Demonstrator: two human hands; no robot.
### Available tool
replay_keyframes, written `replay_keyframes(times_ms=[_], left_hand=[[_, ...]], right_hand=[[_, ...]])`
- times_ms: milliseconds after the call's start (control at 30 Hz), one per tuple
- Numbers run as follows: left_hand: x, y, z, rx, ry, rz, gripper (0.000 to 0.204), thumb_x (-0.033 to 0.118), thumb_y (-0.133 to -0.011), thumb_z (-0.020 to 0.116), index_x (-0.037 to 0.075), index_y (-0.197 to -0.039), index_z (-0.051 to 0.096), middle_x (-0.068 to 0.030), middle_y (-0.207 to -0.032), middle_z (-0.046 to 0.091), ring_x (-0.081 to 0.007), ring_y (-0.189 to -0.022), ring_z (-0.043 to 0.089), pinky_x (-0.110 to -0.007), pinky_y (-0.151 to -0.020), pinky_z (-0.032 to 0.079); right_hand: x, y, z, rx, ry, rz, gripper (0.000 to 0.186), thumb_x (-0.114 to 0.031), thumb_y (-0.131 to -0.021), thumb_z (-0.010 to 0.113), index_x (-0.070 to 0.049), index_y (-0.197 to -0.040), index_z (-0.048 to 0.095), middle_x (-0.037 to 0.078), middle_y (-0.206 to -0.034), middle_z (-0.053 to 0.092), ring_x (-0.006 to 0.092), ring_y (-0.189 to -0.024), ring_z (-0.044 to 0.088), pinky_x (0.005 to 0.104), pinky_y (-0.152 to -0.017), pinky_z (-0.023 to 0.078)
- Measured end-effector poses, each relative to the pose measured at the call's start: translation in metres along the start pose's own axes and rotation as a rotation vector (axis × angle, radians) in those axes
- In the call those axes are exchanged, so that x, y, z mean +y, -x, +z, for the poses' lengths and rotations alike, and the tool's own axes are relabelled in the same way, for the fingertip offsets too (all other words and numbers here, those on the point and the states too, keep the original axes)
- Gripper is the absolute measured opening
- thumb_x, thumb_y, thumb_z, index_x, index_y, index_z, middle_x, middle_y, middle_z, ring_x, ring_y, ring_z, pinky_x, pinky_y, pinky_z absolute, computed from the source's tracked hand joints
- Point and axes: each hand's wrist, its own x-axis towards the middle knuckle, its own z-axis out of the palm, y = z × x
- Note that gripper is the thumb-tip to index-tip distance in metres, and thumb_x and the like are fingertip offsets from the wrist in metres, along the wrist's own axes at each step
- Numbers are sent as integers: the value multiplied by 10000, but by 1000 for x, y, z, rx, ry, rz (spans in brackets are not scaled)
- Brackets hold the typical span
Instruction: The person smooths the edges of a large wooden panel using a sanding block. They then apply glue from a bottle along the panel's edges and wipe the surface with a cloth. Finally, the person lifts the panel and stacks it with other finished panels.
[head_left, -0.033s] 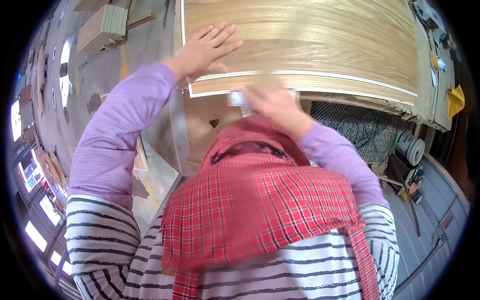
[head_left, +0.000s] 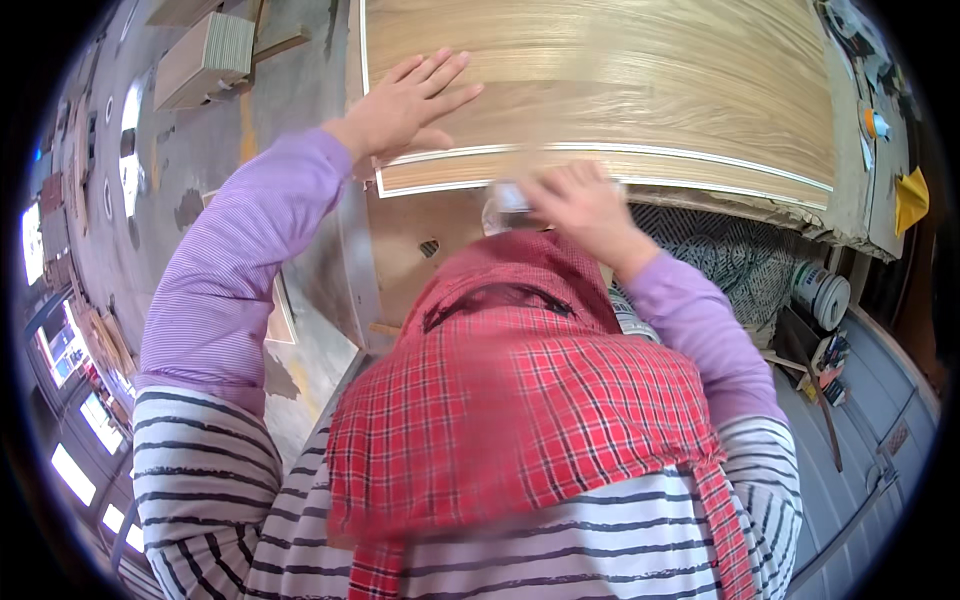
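Note:
A wood-grain panel (head_left: 640, 95) with white edging strips lies across the worktop ahead of me. My left hand (head_left: 405, 105) rests at its near left corner, fingers spread, palm down. At the near edge of the panel, my right hand (head_left: 585, 205) is curled over a pale, partly see-through object (head_left: 512, 197), whose ends show at either side of the fingers. Motion blur hides what kind of object it is. A narrower wood-grain strip (head_left: 450, 176) with white edges runs along the panel's near side.
Below the edge on the right are dark patterned cloth (head_left: 710, 250) and a white bucket (head_left: 825, 295). A yellow piece (head_left: 911, 203) hangs at the worktop's right end. Stacked boards (head_left: 205, 58) stand on the floor at far left. A brown board (head_left: 400, 245) lies under the panel's left end.
My right hand has slid a little to the right along the panel's near edge with the pale object. The left hand has stayed nearly still.

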Motion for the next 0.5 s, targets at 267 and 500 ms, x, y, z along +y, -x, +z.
replay_keyframes(times_ms=[267,500], left_hand=[[0,-7,-17,-106,-34,3,764,513,-842,550,218,-1480,250,-141,-1556,134,-322,-1431,146,-435,-1142,184],[4,-54,-29,-139,111,-8,815,518,-747,639,133,-1417,382,-161,-1535,201,-310,-1421,185,-458,-1125,191]], right_hand=[[166,211,-139,-128,260,374,572,-78,-653,760,-107,-1196,582,102,-998,595,312,-915,568,411,-787,467],[189,346,-151,1112,-635,1576,390,-302,-878,653,37,-1061,590,93,-814,623,178,-701,599,303,-633,478]])
